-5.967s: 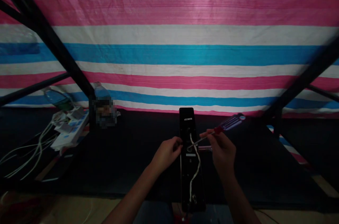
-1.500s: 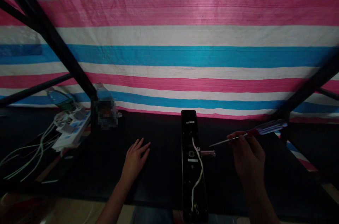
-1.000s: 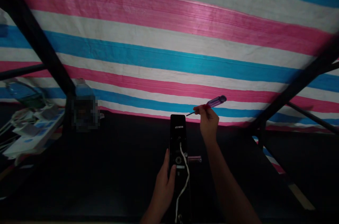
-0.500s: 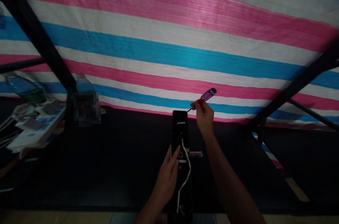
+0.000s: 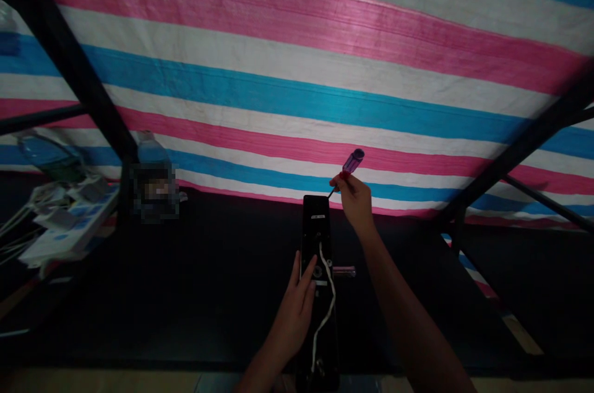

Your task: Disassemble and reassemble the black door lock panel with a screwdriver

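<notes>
A long black door lock panel (image 5: 324,331) lies with its back up, a white cable (image 5: 332,294) running down it. A shiny bar like a lever handle (image 5: 344,271) sticks out from its right side. My left hand (image 5: 293,312) rests on the panel's left edge, its fingers stretched out and apart, some on the back face. My right hand (image 5: 356,198) is closed around a screwdriver (image 5: 353,161) with a purple see-through handle. The screwdriver tilts, its shaft pointing down to the panel's top right corner. Whether the tip touches there is too dark to tell.
The panel lies on a dark tabletop (image 5: 223,294). At the left are a white power strip (image 5: 74,229) with plugs and cables, a bottle (image 5: 151,148) and a blurred-out item. Black metal frame bars (image 5: 83,71) slant at both sides, before a striped sheet (image 5: 278,90).
My right hand has shifted slightly left, and the screwdriver handle has swung left and more upright, its tip still at the panel's corner. My left hand has stayed on the panel.
</notes>
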`<state>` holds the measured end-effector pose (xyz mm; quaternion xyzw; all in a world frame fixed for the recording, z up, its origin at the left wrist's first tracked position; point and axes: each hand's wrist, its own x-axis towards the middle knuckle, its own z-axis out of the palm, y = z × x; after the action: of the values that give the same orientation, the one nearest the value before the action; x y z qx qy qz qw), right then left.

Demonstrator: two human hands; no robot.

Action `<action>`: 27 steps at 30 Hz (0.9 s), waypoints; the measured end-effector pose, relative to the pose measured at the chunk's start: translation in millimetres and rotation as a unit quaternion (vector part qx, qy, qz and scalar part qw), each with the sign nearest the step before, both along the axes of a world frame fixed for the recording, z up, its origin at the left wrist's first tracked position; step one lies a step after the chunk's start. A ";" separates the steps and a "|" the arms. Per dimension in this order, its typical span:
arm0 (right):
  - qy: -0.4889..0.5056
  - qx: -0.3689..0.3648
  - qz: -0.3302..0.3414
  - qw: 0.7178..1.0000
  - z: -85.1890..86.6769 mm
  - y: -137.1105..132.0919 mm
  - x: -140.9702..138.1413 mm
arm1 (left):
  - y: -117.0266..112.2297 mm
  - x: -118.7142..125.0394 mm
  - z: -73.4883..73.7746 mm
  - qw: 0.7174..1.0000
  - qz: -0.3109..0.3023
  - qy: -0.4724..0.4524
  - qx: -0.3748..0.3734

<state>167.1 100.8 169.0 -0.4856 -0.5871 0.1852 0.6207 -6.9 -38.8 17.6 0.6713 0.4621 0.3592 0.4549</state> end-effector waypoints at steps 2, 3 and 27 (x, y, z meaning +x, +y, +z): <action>0.001 0.000 -0.005 1.000 -0.4 -0.5 0.7 | 1.1 -0.8 -2.2 1.000 -0.002 -0.009 0.004; 0.004 0.001 -0.007 1.000 -0.7 -0.3 1.0 | 1.5 -1.2 -3.1 1.000 -0.004 -0.012 0.004; -0.003 0.032 0.002 0.999 -11.4 13.2 -2.2 | 15.6 -16.4 -8.1 0.995 -0.074 -0.070 0.018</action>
<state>164.9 113.9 157.6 -0.4646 -0.5954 0.1665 0.6340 -23.3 -23.2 9.5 0.6850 0.3720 0.3786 0.4991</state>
